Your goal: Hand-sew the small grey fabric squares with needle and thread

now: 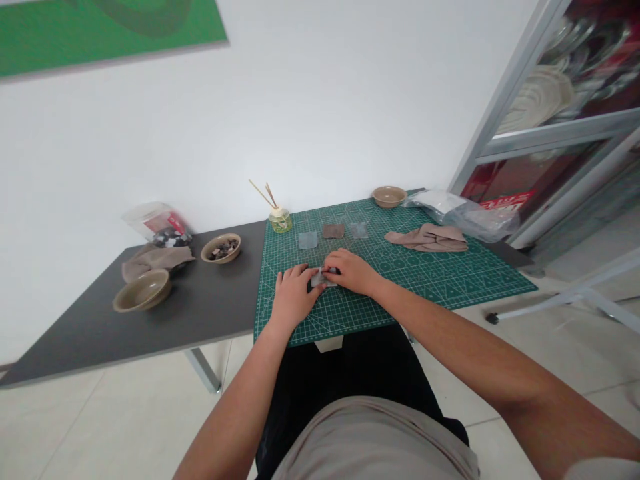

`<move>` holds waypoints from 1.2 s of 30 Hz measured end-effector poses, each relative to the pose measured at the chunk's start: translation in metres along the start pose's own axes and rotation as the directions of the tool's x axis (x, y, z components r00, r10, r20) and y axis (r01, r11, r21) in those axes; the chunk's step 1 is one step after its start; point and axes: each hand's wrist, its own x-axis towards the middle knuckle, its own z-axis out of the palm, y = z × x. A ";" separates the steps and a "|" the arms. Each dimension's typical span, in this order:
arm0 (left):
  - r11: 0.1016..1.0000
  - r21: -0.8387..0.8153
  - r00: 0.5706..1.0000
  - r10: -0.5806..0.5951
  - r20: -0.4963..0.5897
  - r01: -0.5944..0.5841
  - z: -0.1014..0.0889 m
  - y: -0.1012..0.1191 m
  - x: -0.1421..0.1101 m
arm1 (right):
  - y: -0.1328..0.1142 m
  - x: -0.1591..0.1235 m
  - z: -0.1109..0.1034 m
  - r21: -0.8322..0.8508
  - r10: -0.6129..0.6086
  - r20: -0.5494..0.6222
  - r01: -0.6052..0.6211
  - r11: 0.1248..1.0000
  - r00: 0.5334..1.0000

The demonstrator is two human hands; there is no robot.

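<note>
On the green cutting mat, a small greyish, see-through square piece lies between my two hands. My left hand grips its left edge and near corner with thumb and forefinger, the other fingers resting on the mat. Over the right part of the piece, my right hand has its thumb and fingers pinched together; whatever is between them is too small to name. Beyond the hands lie a pale blue-grey square, a brown square and a clear greyish square.
Left on the dark table are a bowl of small dark pieces, a tan bowl, a cloth and a plastic bag. A reed diffuser, another bowl, a brown cloth and plastic packaging stand farther back.
</note>
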 end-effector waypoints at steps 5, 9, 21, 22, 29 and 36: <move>0.999 -0.039 1.000 -0.019 -0.022 0.018 0.001 -0.001 0.000 | 0.000 0.002 0.001 0.009 -0.017 0.001 0.017 1.000 1.000; 1.000 -0.019 0.999 -0.023 -0.031 0.022 0.001 0.000 0.001 | -0.001 0.002 -0.001 0.025 -0.053 0.018 0.053 0.998 0.998; 0.999 0.012 0.999 -0.044 -0.030 0.044 0.000 0.003 -0.001 | 0.001 0.003 -0.002 -0.012 -0.033 0.016 0.033 0.999 0.999; 0.999 0.011 0.999 -0.046 -0.027 0.047 -0.001 0.003 -0.001 | 0.001 0.004 -0.003 -0.002 -0.048 0.029 0.048 0.999 0.998; 0.998 0.000 0.998 -0.056 -0.024 0.056 -0.002 0.003 -0.001 | -0.002 0.002 -0.007 0.069 -0.085 0.050 0.081 0.994 0.995; 0.999 0.003 0.999 -0.044 -0.018 0.044 0.000 0.000 -0.001 | -0.001 -0.002 -0.007 0.015 0.006 -0.016 -0.006 1.000 1.000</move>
